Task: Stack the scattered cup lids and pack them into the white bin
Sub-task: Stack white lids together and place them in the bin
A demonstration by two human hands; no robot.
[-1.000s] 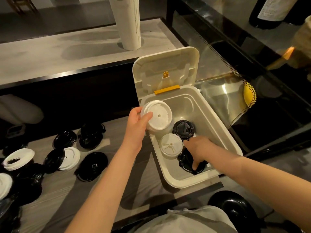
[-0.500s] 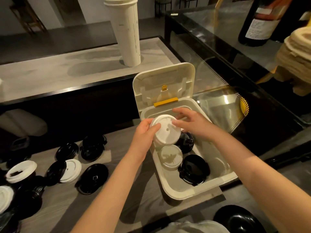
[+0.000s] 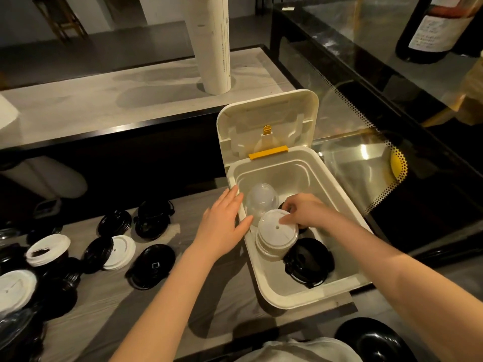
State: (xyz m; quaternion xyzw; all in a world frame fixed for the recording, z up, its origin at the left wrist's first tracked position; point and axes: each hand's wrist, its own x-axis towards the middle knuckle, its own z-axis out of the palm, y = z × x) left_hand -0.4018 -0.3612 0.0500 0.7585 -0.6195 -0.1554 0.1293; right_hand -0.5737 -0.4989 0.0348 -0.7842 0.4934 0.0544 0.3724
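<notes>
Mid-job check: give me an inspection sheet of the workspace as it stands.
Surface: grey wood counter.
Job's things: white bin open, holding white lid stack, clear dome lids, black lids; loose lids on counter's left.
Clutter: black round object, bottom right.
Grippers: left hand open at bin's rim; right hand grips white lid stack's top.
Cables: nothing seen.
Surroundings: cup stack on shelf; bottle on glass case.

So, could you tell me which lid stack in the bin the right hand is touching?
The white lid stack, which the right hand pinches; the black stack beside it lies untouched.
</notes>
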